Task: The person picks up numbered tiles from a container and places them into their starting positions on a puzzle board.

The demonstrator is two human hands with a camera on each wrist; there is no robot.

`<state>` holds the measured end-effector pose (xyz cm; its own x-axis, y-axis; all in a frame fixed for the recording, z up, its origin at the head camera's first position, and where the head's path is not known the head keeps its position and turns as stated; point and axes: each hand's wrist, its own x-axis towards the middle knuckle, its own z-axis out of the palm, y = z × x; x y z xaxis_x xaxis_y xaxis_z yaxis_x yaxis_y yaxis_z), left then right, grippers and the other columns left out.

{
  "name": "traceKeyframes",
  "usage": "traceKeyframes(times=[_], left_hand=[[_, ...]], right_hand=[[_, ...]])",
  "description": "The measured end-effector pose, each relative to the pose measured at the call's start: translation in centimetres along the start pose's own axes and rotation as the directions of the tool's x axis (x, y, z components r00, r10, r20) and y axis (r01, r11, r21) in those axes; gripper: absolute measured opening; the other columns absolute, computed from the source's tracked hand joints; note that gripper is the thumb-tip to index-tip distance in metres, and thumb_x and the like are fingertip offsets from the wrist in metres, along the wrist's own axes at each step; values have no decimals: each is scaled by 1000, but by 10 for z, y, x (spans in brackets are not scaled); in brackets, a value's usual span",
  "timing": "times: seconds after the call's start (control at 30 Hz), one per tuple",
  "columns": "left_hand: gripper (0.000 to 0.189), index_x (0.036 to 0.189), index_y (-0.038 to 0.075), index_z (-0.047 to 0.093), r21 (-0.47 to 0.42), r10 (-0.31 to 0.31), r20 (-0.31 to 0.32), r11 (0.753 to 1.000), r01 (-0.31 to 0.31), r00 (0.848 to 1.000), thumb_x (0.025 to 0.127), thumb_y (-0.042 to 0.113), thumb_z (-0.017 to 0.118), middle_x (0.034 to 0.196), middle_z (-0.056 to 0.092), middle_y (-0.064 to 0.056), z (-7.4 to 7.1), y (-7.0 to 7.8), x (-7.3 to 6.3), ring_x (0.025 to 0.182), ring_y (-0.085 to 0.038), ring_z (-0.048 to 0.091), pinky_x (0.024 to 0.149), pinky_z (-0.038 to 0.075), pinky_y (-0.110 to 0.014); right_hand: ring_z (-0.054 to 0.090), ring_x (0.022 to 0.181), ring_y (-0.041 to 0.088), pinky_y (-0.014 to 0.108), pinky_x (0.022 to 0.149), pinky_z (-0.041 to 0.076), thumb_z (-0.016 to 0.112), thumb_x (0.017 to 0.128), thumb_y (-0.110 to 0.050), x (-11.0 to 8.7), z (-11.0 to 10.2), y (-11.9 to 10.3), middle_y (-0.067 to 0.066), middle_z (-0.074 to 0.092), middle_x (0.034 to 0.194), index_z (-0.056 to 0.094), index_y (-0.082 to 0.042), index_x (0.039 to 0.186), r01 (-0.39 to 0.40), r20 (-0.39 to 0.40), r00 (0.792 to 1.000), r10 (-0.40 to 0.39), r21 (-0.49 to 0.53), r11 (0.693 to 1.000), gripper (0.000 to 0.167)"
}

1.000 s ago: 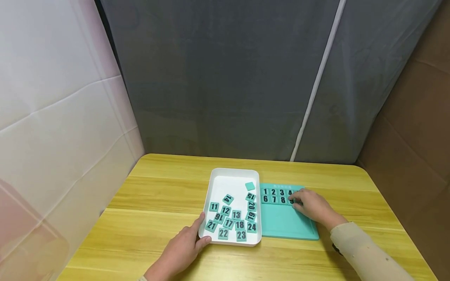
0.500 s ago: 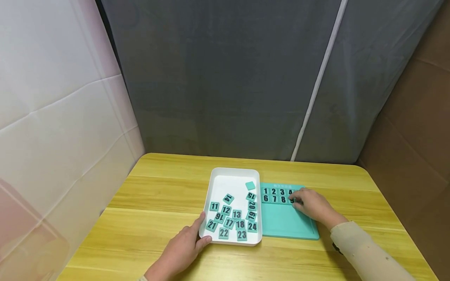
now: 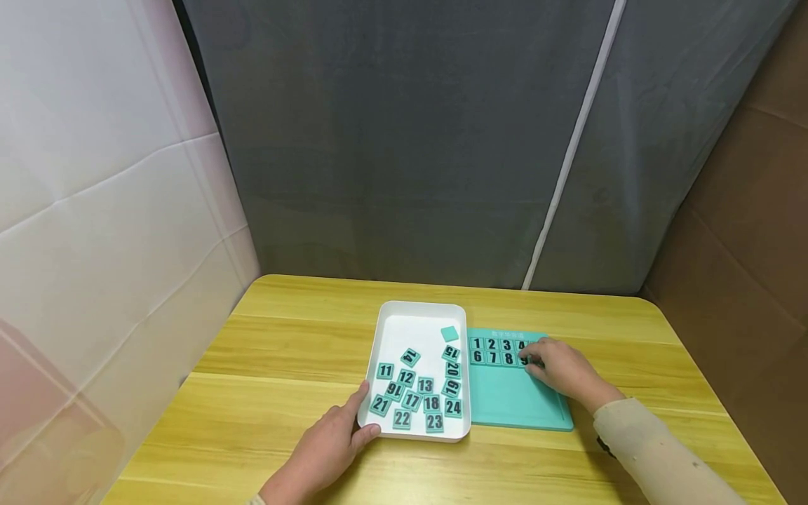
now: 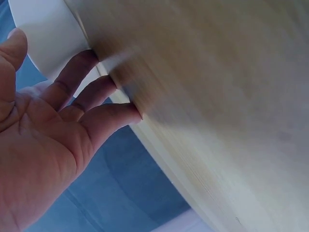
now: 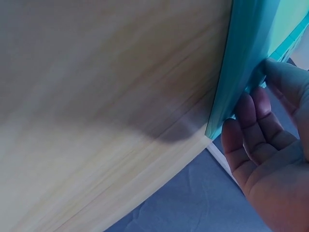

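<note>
My left hand (image 3: 328, 438) holds the near left corner of a white tray (image 3: 412, 312), thumb at the near rim and fingers along the left wall. In the left wrist view, the fingertips (image 4: 137, 113) meet the tabletop beside the tray. Loose teal number tiles, such as 22 (image 3: 401, 419), lie in it; one shows a plain face (image 3: 449, 334). My right hand (image 3: 564, 368) is curled over the upper right of a teal board (image 3: 517, 400), thumb and fingers pinching at a small teal tile mostly hidden under them. Tile 9 (image 3: 523, 358) is partly covered.
Tiles 1 to 8 sit in two rows along the board's top, among them tile 7 (image 3: 492, 358). The board's left edge lies against the tray on a wooden table (image 3: 303, 337). Grey (image 3: 404, 140), white and brown hangings surround the table.
</note>
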<state>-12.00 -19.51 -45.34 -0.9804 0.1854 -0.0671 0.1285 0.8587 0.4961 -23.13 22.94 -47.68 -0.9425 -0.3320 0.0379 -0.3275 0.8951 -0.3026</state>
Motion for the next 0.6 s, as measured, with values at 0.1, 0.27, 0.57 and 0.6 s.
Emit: traceKeyframes(times=[0.1,0.27,0.57,0.6], left_hand=[[77,164,9,43,0,-3,6,1000,3,1000,100,40,74,120,75,-15,0,0,0,105,-26,69,91,59,-54],[78,165,10,42,0,-6,20,1000,6,1000,101,41,73,124,75,-15,0,0,1,107,-27,69,93,58,-55],[77,164,9,43,4,-7,13,1000,7,1000,100,40,74,121,76,-14,-1,0,1,104,-25,68,91,58,-53],[77,164,9,43,3,-6,14,1000,6,1000,100,40,74,121,76,-15,-1,0,1,104,-25,68,91,59,-53]], right_hand=[[67,92,18,46,83,61,81,96,-15,0,-1,1,6,76,107,78,-9,123,-25,18,1000,25,19,1000,28],[63,85,16,40,78,58,78,98,-15,2,-7,4,4,74,99,75,-4,128,-71,-5,997,72,91,993,31],[67,92,16,42,87,63,73,103,-19,30,-18,-51,4,78,108,73,-6,133,-38,-19,999,42,178,983,32],[68,94,15,42,89,63,74,103,-20,34,-16,-62,3,78,110,74,-8,133,-25,-6,1000,27,177,984,32]])
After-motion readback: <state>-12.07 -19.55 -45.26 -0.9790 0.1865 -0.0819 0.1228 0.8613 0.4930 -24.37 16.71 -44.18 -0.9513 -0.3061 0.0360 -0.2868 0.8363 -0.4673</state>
